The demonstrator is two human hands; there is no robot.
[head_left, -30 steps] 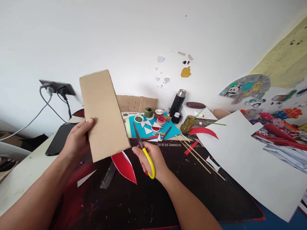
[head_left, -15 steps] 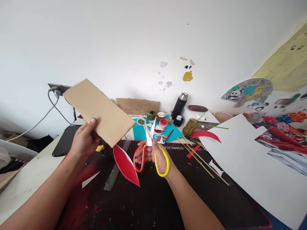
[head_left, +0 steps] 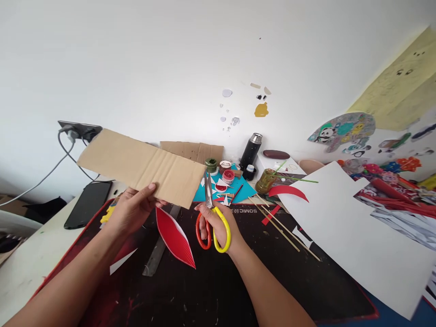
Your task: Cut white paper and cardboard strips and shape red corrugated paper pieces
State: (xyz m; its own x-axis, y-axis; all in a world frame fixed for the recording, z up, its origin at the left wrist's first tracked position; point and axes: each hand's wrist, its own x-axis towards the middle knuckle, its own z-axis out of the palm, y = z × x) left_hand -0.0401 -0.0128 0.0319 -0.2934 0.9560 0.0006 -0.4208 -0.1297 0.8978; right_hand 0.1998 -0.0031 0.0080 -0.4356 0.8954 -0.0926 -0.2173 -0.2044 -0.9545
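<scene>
My left hand (head_left: 134, 209) is closed on the lower edge of a brown cardboard piece (head_left: 143, 165), thumb on its face. The cardboard is held tilted above the mat, with several crease lines near its right part. My right hand (head_left: 218, 222) holds scissors (head_left: 209, 202) with one red and one yellow handle. Their blades point up, slightly apart, close to the cardboard's right end. Below lies a red leaf-shaped paper piece (head_left: 175, 238) with a white edge, partly over a clear ruler (head_left: 155, 259).
Paint jars (head_left: 228, 176) stand on blue paper (head_left: 243, 193) at the back, beside a black thermos (head_left: 251, 150). Wooden sticks (head_left: 282, 232) and a large white sheet (head_left: 357, 236) lie right. A phone (head_left: 87, 205) lies left, near a yellow tool (head_left: 108, 214).
The cardboard has turned flatter, and its right end has moved right, nearer the scissors. The scissor blades have drawn closer together. The view has shifted slightly.
</scene>
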